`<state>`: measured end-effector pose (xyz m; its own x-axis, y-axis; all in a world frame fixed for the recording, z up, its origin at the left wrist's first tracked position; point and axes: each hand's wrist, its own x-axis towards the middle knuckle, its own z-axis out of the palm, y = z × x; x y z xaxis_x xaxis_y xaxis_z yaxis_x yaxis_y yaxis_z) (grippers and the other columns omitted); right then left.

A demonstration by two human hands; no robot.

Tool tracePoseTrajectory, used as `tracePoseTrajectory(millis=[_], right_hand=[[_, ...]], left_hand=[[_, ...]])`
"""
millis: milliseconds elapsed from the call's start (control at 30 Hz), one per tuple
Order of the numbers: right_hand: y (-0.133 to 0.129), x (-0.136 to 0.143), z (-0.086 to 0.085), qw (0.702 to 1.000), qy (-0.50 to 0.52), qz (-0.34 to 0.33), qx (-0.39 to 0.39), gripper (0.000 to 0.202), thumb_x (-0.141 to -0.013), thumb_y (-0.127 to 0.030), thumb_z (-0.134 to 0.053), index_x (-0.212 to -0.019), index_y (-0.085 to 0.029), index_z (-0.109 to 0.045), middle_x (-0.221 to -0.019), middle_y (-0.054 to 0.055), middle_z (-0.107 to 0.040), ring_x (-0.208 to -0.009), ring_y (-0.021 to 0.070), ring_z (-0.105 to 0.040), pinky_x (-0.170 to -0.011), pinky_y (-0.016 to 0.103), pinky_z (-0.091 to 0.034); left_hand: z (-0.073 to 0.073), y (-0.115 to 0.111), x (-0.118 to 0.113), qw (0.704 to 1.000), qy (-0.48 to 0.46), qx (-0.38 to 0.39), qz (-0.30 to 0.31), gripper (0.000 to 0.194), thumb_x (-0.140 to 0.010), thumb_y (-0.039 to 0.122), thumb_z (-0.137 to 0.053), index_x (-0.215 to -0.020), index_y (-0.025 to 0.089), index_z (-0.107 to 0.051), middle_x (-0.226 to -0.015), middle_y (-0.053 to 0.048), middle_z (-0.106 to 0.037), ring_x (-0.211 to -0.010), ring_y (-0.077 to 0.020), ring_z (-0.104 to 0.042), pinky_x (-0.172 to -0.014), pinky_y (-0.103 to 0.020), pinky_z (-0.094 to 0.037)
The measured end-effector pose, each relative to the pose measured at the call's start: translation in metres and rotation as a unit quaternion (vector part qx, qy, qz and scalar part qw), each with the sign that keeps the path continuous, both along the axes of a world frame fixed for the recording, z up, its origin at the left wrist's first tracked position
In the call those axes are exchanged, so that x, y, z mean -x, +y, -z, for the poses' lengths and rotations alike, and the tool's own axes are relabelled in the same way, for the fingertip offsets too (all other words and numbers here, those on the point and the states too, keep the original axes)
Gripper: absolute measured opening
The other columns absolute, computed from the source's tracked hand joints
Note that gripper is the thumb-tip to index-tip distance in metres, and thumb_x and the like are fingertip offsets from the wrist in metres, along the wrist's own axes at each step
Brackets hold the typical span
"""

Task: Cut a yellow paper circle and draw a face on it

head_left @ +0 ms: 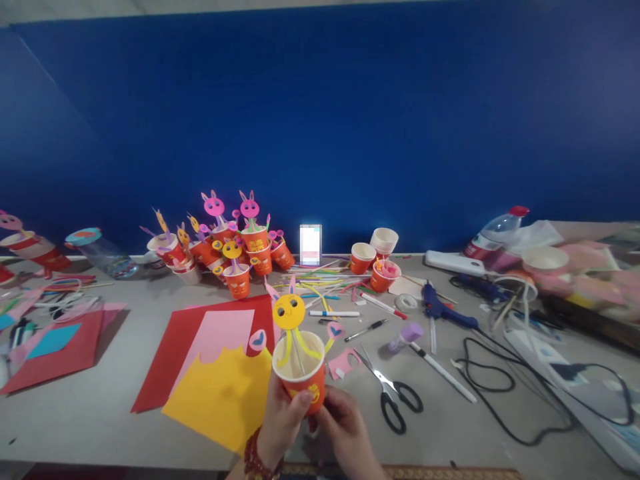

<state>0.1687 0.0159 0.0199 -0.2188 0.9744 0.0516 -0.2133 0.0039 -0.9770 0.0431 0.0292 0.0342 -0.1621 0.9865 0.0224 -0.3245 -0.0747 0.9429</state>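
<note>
Held upright over the table's front edge is a red paper cup (306,395) with a white inside. My left hand (286,415) is closed around its left side, thumb across the front. A yellow paper rabbit face (289,311) with pink ears rises from the cup on a thin stick. Yellow pipe-cleaner arms (310,343) bend out over the rim, ending in pink discs with blue hearts (336,329). My right hand (345,420) is closed at the cup's lower right, fingers pinched under its base; what they grip is mostly hidden.
Finished rabbit cups (257,259) stand at the back left. Yellow, pink and red paper sheets (220,393) lie left. Scissors (390,390), a glue stick (406,337), markers (445,373) and a blue glue gun (445,312) with a looped cable (493,387) lie right.
</note>
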Motion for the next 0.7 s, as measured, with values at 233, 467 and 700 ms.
tracePoseTrajectory(millis=[233, 467, 700], right_hand=[[-0.011, -0.001, 0.006, 0.998, -0.051, -0.028, 0.032, 0.041, -0.088, -0.054, -0.064, -0.076, -0.016, -0.071, -0.063, 0.003, -0.064, -0.055, 0.013, -0.056, -0.054, 0.022, -0.045], [-0.002, -0.001, -0.008, 1.0, 0.008, 0.024, 0.014, 0.045, -0.082, -0.06, -0.068, -0.068, -0.017, -0.068, -0.055, 0.0, -0.057, -0.051, 0.0132, -0.051, -0.053, 0.024, -0.044], [-0.009, 0.0, -0.001, 1.0, -0.005, 0.009, 0.028, 0.043, -0.084, -0.057, -0.067, -0.07, -0.016, -0.067, -0.058, 0.0, -0.057, -0.051, 0.0121, -0.052, -0.053, 0.022, -0.044]], left_hand=[[-0.028, 0.01, 0.014, 0.997, -0.04, -0.053, 0.046, 0.058, -0.072, 0.057, -0.077, -0.114, 0.02, -0.066, -0.087, -0.01, -0.075, -0.079, -0.0273, -0.071, -0.077, -0.04, -0.059], [-0.005, -0.006, -0.007, 0.999, 0.003, 0.01, 0.048, 0.063, -0.07, 0.061, -0.076, -0.113, 0.016, -0.066, -0.078, -0.009, -0.071, -0.057, -0.0202, -0.063, -0.05, -0.029, -0.054], [-0.008, -0.003, -0.001, 1.0, -0.003, 0.008, 0.019, 0.061, -0.067, 0.058, -0.079, -0.11, 0.016, -0.067, -0.082, -0.011, -0.073, -0.071, -0.0258, -0.069, -0.063, -0.034, -0.058]])
